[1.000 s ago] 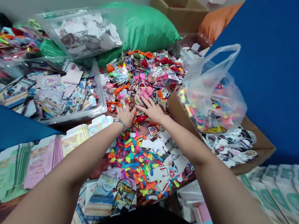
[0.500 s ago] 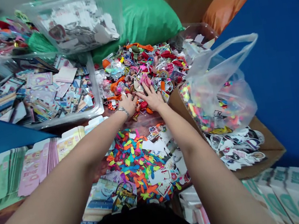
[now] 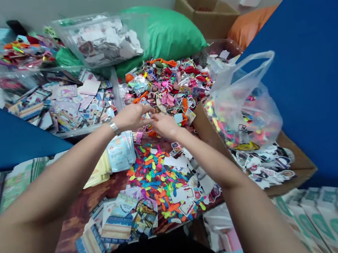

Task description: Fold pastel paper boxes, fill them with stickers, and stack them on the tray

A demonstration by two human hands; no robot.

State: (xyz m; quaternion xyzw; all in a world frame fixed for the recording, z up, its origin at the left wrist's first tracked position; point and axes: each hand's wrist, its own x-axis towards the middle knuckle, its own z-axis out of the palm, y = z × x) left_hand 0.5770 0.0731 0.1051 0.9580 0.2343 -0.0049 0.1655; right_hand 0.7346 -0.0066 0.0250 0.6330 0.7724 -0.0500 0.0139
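My left hand (image 3: 133, 116), with a silver bracelet (image 3: 111, 126) at the wrist, reaches in from the left above the near edge of the trinket heap. Its fingers are bent towards my right hand (image 3: 164, 125), and the fingertips of both meet. Both hands look closed in a pinch; anything between the fingers is too small or hidden to name. Behind them lies the heap of small mixed trinkets (image 3: 166, 82), with pink, red and orange pieces. Below the hands, bright uninflated balloons (image 3: 154, 176) are spread on the table, beside white cut-out stickers (image 3: 186, 194).
A clear tub of cards (image 3: 71, 95) stands left, a tub of white cut-outs (image 3: 107, 42) behind it. A green sack (image 3: 170, 32) lies at the back. At right, a clear plastic bag (image 3: 246, 110) sits in a cardboard box (image 3: 300, 165). Printed packets (image 3: 118, 151) stand at left.
Both hands have lifted off the trinket heap and come together at the fingertips, nearer to me. The view has shifted, showing more of the table at lower left.
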